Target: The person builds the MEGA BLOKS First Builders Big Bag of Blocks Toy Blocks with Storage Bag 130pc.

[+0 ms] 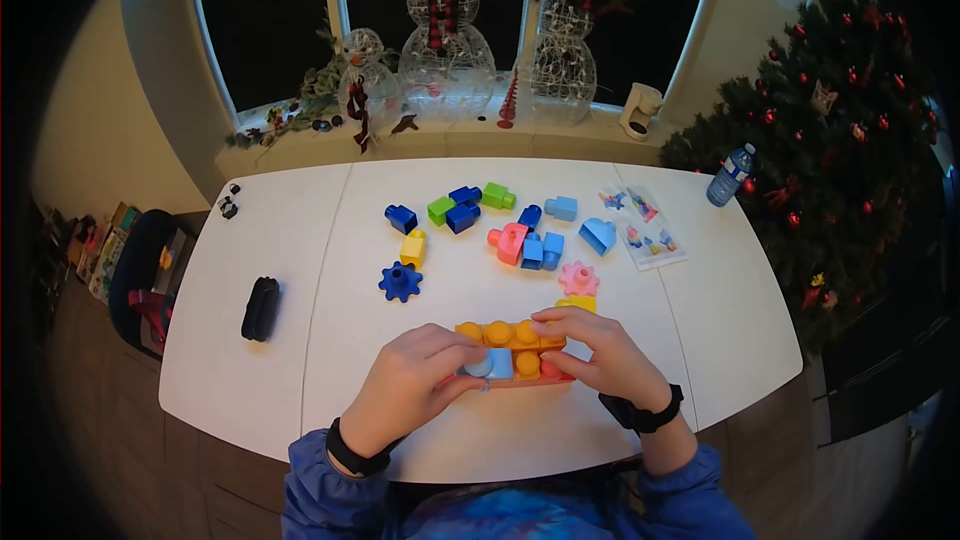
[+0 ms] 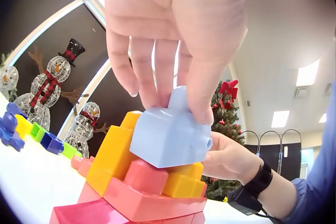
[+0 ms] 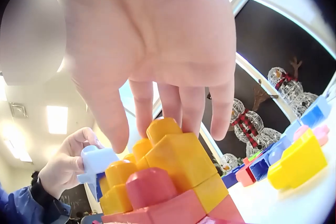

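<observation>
My left hand (image 1: 410, 380) pinches a light blue toy building block (image 2: 163, 136), thumb on one side and fingers on the other. The block sits tilted over the left end of a built block structure. This structure has a coral base (image 2: 147, 200) with orange blocks (image 3: 181, 161) and a coral stud (image 3: 152, 187) on top. At the right end my right hand (image 1: 615, 360) holds the structure, fingers on the far side and thumb on the near side. Beyond it lie a yellow block (image 3: 298, 161) and a pink gear-shaped piece (image 1: 579, 278).
Loose blue, green and coral blocks lie farther back, near a dark blue gear piece (image 1: 400, 282) and a yellow block (image 1: 413, 248). A picture sheet (image 1: 655, 245) and a water bottle (image 1: 731, 175) are at the right. A black case (image 1: 261, 308) lies at the left.
</observation>
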### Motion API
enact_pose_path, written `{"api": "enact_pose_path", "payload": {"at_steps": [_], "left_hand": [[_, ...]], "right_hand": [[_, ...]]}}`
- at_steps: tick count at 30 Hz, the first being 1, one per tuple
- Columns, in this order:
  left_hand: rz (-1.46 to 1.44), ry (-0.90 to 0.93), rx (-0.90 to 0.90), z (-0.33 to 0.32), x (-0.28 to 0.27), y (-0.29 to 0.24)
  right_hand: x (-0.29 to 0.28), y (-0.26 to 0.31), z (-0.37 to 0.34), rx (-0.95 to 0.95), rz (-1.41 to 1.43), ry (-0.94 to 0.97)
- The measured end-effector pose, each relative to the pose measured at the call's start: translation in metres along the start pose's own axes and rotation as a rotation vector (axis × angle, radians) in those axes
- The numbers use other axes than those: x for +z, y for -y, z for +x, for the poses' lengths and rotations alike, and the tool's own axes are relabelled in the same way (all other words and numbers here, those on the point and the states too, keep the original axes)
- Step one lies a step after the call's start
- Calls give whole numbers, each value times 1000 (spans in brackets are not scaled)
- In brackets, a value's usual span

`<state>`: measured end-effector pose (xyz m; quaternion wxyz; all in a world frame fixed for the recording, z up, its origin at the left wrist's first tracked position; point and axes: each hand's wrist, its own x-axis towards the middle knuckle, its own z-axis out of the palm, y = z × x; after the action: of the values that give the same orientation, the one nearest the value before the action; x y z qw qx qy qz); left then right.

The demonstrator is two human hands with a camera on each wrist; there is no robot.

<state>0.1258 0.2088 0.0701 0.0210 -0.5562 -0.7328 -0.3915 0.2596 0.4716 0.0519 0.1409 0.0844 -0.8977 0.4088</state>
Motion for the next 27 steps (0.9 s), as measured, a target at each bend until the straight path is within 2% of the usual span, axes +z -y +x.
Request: {"api": "enact_pose_path", "payload": {"at_steps": [2, 8, 14, 17, 20, 27], "left_hand": [[12, -70, 58, 0, 11, 2], [34, -72, 96, 4, 14, 4], [28, -25, 0, 1, 12, -5], [-3, -92, -46, 1, 12, -11], [-16, -89, 1, -5, 15, -2], [-51, -120, 5, -6, 16, -1]], "right_hand": [[7, -9, -1, -16, -1, -34], [9, -8, 0, 0, 65, -48], [-6, 0, 4, 7, 2, 49], [-14, -3, 8, -35, -36, 112], [-24, -7, 29, -12, -71, 63], [-25, -66, 124, -2, -448, 175]]}}
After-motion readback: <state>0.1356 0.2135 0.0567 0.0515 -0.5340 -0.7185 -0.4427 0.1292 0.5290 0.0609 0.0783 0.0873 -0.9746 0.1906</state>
